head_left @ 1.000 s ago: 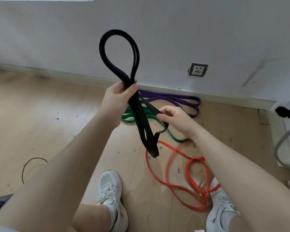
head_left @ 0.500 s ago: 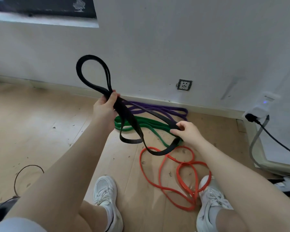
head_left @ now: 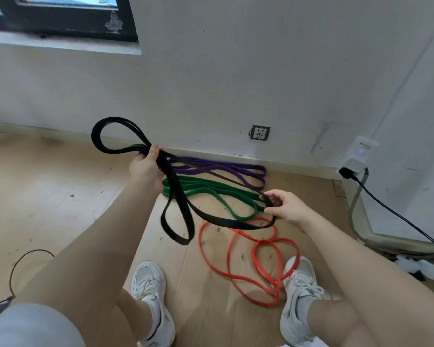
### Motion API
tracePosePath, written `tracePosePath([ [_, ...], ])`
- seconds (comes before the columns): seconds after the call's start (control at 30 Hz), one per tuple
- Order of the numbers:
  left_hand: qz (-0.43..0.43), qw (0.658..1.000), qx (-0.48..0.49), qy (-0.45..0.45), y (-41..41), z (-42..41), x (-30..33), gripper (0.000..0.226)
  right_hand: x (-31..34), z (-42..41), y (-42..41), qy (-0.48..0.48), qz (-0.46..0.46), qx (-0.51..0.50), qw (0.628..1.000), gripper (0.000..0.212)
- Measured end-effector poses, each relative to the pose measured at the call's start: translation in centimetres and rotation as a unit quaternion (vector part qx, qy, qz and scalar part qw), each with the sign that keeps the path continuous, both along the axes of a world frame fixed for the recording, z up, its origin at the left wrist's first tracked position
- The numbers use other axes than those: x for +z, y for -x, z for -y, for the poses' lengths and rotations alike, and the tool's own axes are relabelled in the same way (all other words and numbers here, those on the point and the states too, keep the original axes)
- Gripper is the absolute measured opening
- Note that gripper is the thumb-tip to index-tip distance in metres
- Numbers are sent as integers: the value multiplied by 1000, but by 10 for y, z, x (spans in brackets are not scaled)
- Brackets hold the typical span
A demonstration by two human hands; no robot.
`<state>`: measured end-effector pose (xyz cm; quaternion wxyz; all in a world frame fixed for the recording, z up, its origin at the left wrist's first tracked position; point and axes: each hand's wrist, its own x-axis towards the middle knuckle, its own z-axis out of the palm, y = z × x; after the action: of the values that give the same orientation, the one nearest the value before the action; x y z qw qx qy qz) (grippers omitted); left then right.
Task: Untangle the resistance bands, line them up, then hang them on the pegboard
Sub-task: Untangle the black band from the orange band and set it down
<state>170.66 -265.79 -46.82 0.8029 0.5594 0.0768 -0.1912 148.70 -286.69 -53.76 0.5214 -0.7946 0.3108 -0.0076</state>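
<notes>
Black band [head_left: 178,206] held in the air above the floor [head_left: 48,186], left hand [head_left: 145,166] gripping its crossed strands, right hand [head_left: 285,209] pinching the far loop. Purple band [head_left: 226,169], green band [head_left: 211,189], orange band [head_left: 258,261] lying below, partly covered by it. Pegboard out of frame.

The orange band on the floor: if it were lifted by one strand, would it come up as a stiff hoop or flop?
Probably floppy: the orange band lies in loose, overlapping curls. It looks thinner than the black band, which sags between the left hand and right hand, so it is likely light. Its crossed loops may snag as it rises.
</notes>
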Motion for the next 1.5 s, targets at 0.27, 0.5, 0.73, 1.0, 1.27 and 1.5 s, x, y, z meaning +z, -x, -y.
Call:
tracePosePath([
  [0.27, 5, 999, 13, 29, 2, -4, -4, 16, -3, 6, 1, 170, -17, -157, 973, 8],
  [0.5, -31, 999, 15, 23, 7, -1, -18, 16, -7, 7, -10, 78, -25, -255, 964, 19],
  [0.73, -33, 999, 35, 23, -1, -5, -25, 18, -9, 10, -2, -59, 21, -294, 954, 22],
  [1.0, -58, 997, 42, 20, -8, -9, -38, 15, -1, 11, -2, -319, 128, -350, 872, 15],
  [1.27, -64, 997, 49, -16, -15, -10, -49, 14, -13, 17, 1, -332, 92, -310, 886, 12],
  [1.5, -90, 993, 65, -34, -19, -12, -54, 13, -15, 16, 3, -419, 168, -292, 843, 20],
])
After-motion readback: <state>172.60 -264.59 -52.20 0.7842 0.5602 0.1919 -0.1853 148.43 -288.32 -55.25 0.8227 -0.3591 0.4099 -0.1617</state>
